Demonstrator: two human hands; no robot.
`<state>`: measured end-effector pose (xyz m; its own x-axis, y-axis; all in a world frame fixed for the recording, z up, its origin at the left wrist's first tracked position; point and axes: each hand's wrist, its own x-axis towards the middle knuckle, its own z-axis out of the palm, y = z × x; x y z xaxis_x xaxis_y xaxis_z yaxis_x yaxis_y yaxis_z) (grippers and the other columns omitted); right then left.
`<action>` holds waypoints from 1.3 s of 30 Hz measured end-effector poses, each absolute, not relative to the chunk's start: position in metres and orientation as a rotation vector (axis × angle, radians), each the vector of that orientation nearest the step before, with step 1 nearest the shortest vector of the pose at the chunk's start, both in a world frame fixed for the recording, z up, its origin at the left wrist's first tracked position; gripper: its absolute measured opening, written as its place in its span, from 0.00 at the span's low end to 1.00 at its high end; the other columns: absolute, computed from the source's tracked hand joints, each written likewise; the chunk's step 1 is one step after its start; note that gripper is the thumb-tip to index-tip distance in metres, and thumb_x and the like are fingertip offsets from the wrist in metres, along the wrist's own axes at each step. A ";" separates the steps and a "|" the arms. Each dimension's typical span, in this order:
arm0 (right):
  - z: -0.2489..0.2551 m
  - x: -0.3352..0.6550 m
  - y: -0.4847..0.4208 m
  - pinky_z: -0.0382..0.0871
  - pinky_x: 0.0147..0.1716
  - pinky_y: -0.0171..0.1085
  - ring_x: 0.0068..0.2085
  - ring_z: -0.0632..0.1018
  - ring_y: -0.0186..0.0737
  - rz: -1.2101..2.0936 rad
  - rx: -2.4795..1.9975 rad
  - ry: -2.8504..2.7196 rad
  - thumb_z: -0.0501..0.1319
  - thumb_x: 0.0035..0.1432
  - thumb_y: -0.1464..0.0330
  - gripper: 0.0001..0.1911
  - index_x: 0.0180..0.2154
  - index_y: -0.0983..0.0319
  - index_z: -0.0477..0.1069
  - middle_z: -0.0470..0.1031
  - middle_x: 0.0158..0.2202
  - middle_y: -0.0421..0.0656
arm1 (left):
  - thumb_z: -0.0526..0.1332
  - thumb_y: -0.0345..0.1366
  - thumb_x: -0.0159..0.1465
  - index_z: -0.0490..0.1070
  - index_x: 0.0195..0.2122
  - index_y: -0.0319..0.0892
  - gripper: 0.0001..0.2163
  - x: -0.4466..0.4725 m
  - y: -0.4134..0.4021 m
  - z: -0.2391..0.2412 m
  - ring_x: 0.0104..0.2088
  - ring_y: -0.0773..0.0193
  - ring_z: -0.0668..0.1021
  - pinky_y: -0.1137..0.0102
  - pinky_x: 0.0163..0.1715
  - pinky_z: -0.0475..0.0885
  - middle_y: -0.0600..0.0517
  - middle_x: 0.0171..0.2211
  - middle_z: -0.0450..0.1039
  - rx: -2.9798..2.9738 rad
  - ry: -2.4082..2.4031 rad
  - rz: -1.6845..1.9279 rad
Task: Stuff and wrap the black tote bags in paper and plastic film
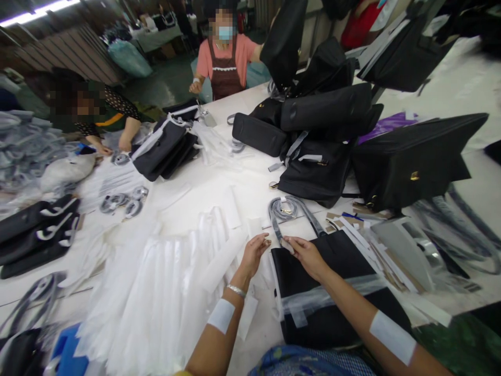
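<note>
My left hand [255,254] and my right hand [306,255] meet at the top edge of a black bag [332,308] lying flat in front of me. Both hands pinch with fingers curled around the bag's grey strap handle [287,211], which loops away from me on the white table [242,183]. What the left fingertips hold is too small to make out. A clear plastic strip [324,298] crosses the bag's middle. I wear a bracelet on my left wrist and white patches on both forearms.
Folded white wrapping sheets [164,292] pile left of my hands. Black bags [324,136] are heaped at the far right; a large one [410,162] lies beside them. Two other people work at the table's far side, near more bags [164,149]. Card scraps [391,245] lie at the right.
</note>
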<state>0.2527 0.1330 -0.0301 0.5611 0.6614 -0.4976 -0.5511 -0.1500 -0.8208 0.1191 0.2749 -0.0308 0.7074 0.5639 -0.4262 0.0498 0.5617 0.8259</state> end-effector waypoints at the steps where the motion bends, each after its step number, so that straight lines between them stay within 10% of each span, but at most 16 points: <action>1: -0.029 0.250 0.134 0.74 0.44 0.42 0.45 0.79 0.46 1.073 -1.313 -0.098 0.71 0.47 0.54 0.21 0.40 0.59 0.80 0.80 0.46 0.47 | 0.65 0.46 0.59 0.76 0.46 0.38 0.19 0.122 0.272 -0.030 0.40 0.62 0.78 0.63 0.53 0.69 0.50 0.31 0.75 0.873 0.723 0.378; 10: -0.035 0.250 0.145 0.71 0.53 0.48 0.48 0.79 0.49 0.897 -1.462 -0.320 0.71 0.48 0.59 0.23 0.46 0.59 0.76 0.80 0.45 0.46 | 0.70 0.38 0.56 0.68 0.58 0.49 0.28 0.127 0.260 -0.035 0.27 0.76 0.74 0.69 0.38 0.74 0.43 0.63 0.64 0.811 0.703 0.382; 21: -0.031 0.261 0.150 0.73 0.42 0.45 0.42 0.78 0.49 0.575 -1.824 -0.733 0.61 0.56 0.57 0.14 0.36 0.58 0.79 0.80 0.39 0.46 | 0.69 0.45 0.58 0.66 0.59 0.42 0.29 0.130 0.260 -0.037 0.56 0.53 0.73 0.63 0.53 0.70 0.37 0.61 0.65 0.828 0.804 0.538; 39: -0.029 0.257 0.156 0.72 0.45 0.42 0.44 0.79 0.45 0.505 -1.937 -1.057 0.54 0.63 0.64 0.14 0.41 0.56 0.78 0.79 0.42 0.43 | 0.73 0.36 0.53 0.70 0.55 0.43 0.27 0.133 0.271 -0.017 0.54 0.50 0.75 0.54 0.56 0.70 0.41 0.56 0.70 1.167 0.642 0.514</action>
<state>0.2575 0.1561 -0.0290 0.5610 0.8265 0.0466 0.4834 -0.2813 -0.8290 0.1329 0.2708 -0.0167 0.7153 0.6717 -0.1930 -0.0408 0.3158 0.9479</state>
